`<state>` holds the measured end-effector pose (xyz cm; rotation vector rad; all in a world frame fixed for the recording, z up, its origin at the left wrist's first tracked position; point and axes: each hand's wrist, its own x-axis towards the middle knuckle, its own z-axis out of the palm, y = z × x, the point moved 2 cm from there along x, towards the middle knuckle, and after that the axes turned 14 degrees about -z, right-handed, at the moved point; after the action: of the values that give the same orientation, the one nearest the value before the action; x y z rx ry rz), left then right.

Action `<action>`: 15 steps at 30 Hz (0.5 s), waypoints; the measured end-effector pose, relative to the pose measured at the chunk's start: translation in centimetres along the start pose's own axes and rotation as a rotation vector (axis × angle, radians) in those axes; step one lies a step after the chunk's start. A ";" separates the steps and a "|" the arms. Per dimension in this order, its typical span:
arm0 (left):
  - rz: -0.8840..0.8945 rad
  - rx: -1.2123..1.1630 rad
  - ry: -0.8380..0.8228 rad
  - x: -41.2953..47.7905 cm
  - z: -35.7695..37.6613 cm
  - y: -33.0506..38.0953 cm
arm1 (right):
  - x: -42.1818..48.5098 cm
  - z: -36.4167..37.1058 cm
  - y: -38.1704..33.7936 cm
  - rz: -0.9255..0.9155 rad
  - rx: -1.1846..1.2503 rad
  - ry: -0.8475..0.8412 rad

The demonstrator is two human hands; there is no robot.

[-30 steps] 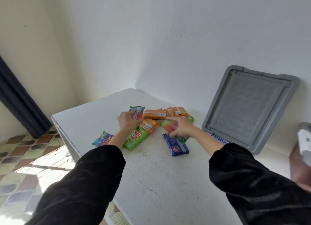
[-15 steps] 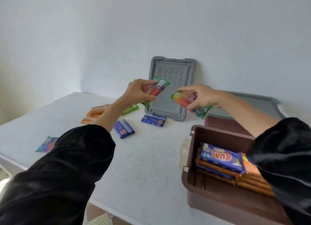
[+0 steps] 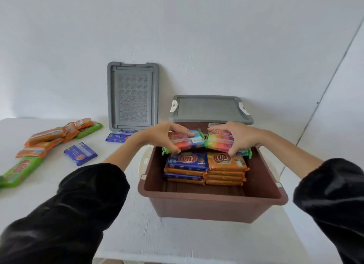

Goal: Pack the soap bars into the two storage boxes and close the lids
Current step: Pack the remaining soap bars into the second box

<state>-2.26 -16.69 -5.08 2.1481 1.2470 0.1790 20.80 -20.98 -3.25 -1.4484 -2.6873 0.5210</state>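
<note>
Left hand (image 3: 160, 135) grips one rainbow bar (image 3: 187, 143), right hand (image 3: 242, 136) a second rainbow bar (image 3: 220, 142), above the brown box (image 3: 212, 196). Two stacks (image 3: 186, 166) (image 3: 226, 166) inside; two blue bars (image 3: 80, 153) (image 3: 119, 137) loose at 10 o'clock.

One head-worn wide-angle view. Faces forward and down over the white table (image 3: 177, 240) to the far wall (image 3: 197, 37). Open brown box (image 3: 212, 208) close, centre. Black sleeves (image 3: 69, 214) fill near corners.
</note>
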 end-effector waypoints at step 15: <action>0.037 0.267 -0.099 0.6 3.7 0.7 | -0.8 3.4 0.6 -0.075 -0.359 -0.006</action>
<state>0.13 -18.17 -7.71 2.3760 1.2313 -0.0830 21.10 -22.26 -6.52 -1.4057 -2.9377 0.0359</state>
